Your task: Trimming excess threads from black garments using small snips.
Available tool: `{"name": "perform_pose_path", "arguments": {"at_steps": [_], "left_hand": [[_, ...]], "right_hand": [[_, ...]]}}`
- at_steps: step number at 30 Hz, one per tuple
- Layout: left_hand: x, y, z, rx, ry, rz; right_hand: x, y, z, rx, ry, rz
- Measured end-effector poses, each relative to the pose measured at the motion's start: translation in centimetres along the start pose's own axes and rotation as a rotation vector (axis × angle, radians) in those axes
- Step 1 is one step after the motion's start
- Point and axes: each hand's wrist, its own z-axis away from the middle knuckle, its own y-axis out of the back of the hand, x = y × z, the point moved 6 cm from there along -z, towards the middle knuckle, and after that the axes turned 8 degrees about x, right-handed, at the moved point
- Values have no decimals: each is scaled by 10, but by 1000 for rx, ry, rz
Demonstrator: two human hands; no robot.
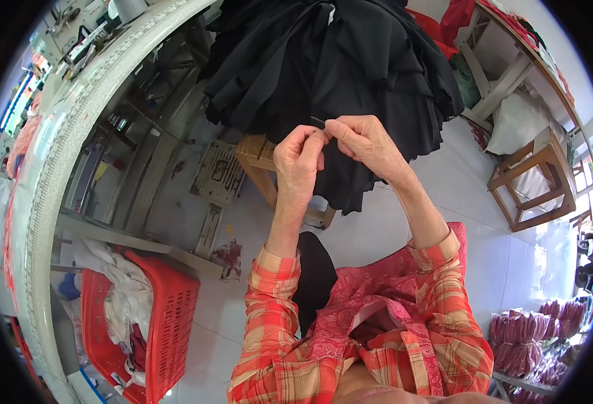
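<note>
Both my hands are raised in front of me, fingertips meeting over the near side of a heap of black fabric pieces [347, 65]. My right hand [364, 140] pinches a thin dark item [317, 121], whose end sticks out past the thumb; it is too small to name. Beside it, my left hand [299, 156] has thumb and forefinger pressed together against the right fingertips. Whether anything lies between those left fingers cannot be made out. The fabric is piled on a wooden stool [257, 151], its lower layers hanging down toward the floor.
Along the left runs a worktable edge [69, 136] marked with a ruler scale. Beneath are a metal foot pedal [219, 172] and a red plastic basket [172, 313] holding cloth. Another wooden stool [534, 182] stands at right, above bundled wrapped goods [519, 341]. A pink patterned apron [347, 293] covers my lap.
</note>
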Motion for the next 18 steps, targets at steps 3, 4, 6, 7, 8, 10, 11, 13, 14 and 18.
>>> {"name": "perform_pose_path", "arguments": {"at_steps": [3, 4, 6, 7, 8, 10, 11, 13, 14, 18], "left_hand": [[-2, 10, 3, -4, 21, -55], [-3, 20, 4, 48, 50, -33], [-8, 49, 4, 157, 63, 12], [-10, 69, 6, 219, 46, 2], [-12, 92, 6, 290, 35, 7], [-16, 126, 11, 382, 31, 10], [-20, 140, 15, 444, 48, -37], [-22, 162, 15, 510, 55, -80], [-22, 169, 15, 513, 52, -120], [-25, 167, 17, 523, 78, -172]], "right_hand": [[4, -2, 1, -21, -26, -47], [5, -2, 2, 5, -23, -75], [5, -5, 3, 15, -45, -98], [5, -8, 5, -13, -54, -97], [4, -9, 7, -8, -39, -88], [1, -8, 9, -3, 20, -71], [3, -14, 12, -20, 11, -71], [1, -23, 11, -26, 61, -37], [0, -30, 8, -30, 60, -18], [-8, -40, 6, -58, 79, 11]]}}
